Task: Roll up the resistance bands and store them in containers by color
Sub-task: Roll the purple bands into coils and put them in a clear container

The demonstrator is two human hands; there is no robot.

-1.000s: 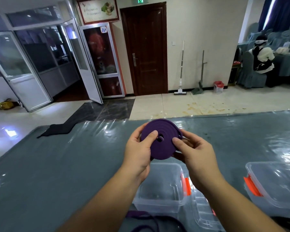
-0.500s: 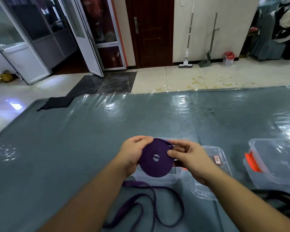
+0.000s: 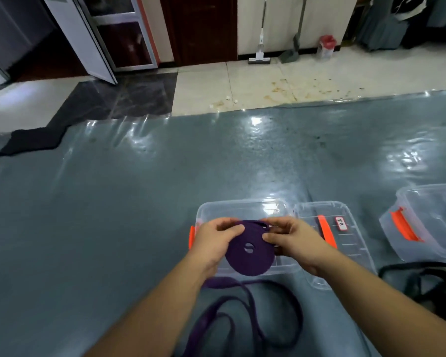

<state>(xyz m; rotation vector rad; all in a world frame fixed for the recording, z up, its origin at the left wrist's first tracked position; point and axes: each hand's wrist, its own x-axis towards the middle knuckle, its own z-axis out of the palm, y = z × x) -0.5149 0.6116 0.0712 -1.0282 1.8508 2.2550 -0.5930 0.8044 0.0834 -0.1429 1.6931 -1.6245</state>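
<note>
Left hand [image 3: 211, 243], right hand [image 3: 291, 240] pinch rolled purple band [image 3: 247, 258] — above clear container [image 3: 242, 207]

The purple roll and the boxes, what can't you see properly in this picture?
- Head view: the left hand and right hand cover both sides of the purple rolled band, so its loose end is hidden.
- The label on the lid is too small to read.
- The right container is cut off by the picture's edge.
- The loose purple band runs off the bottom edge.
- The black bands are partly behind the right forearm.
</note>
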